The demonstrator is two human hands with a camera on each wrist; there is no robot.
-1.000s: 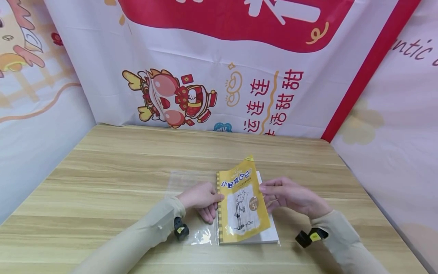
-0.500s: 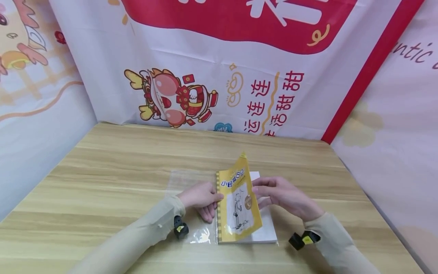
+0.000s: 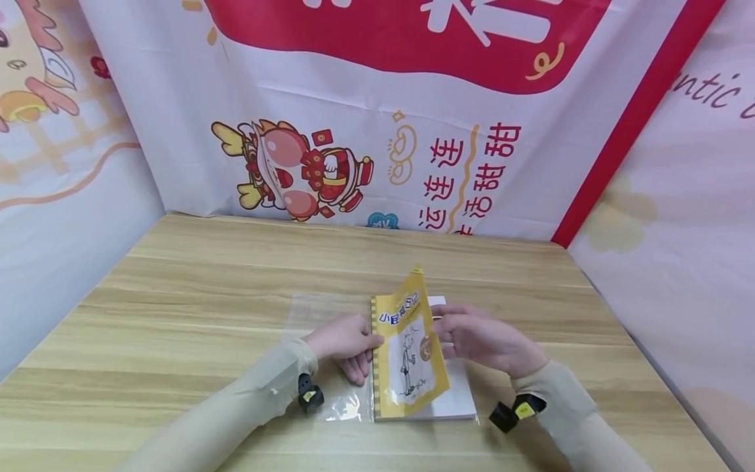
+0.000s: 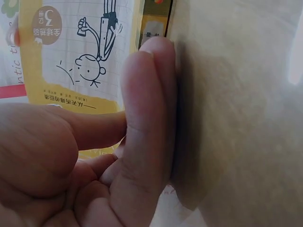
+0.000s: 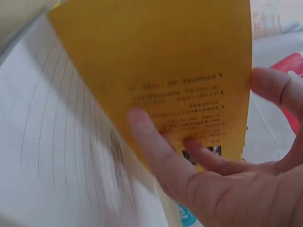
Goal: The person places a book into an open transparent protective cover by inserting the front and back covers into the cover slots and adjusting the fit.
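A yellow paperback book (image 3: 407,354) with a cartoon figure lies on the table, its front cover partly lifted over white pages (image 3: 463,393). My left hand (image 3: 345,341) holds the spine side, thumb on the cover, other fingers along the spine (image 4: 150,33). Behind the cover's free edge is my right hand (image 3: 486,341). In the right wrist view its thumb (image 5: 270,85) touches the edge and its fingers lie against the yellow inner side (image 5: 156,47), so the cover is pinched. The lined first page (image 5: 61,137) shows beneath.
A clear plastic film (image 3: 312,311) spreads on the wooden table (image 3: 194,314) to the left of the book, partly under my left hand. Printed cloth (image 3: 354,85) hangs behind the table, with more cloth on both sides.
The right hand has moved left and swung the front cover further up and over toward the spine, baring more of the white page. The left hand has stayed at the spine.
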